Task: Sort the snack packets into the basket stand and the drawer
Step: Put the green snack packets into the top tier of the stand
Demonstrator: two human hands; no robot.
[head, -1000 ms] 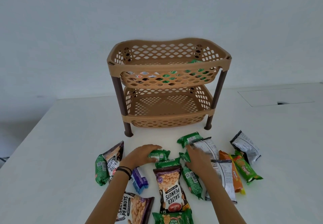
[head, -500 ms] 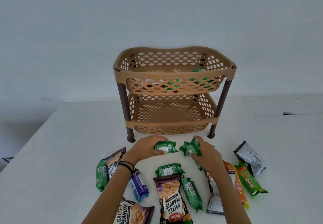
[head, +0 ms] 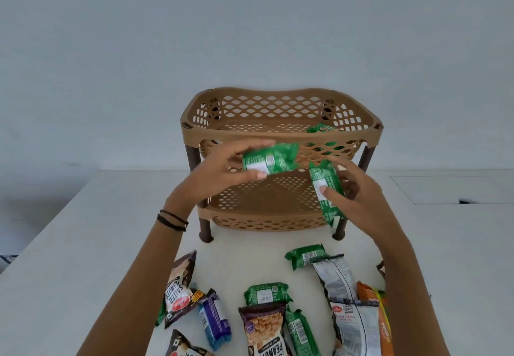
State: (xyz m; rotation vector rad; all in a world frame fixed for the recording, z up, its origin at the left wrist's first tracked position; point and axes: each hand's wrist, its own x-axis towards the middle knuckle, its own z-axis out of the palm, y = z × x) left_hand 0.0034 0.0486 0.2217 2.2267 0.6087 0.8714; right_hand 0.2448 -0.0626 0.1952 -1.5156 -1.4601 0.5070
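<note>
A tan two-tier basket stand (head: 281, 133) with lattice walls and dark brown legs stands upright on the white table (head: 83, 244). Its top basket already holds green packets (head: 322, 129) at the right end; the lower basket (head: 267, 202) shows only its perforated floor. In front of the stand, the left hand (head: 222, 172) holds a green packet (head: 269, 159) level, and the right hand (head: 358, 197) holds another green packet (head: 326, 191) nearly upright. More packets lie flat on the table nearer the camera: three green ones (head: 306, 255), salted peanut bags (head: 264, 330), a blue bar (head: 215, 319), grey bags (head: 338, 277) and an orange one (head: 383, 328).
</note>
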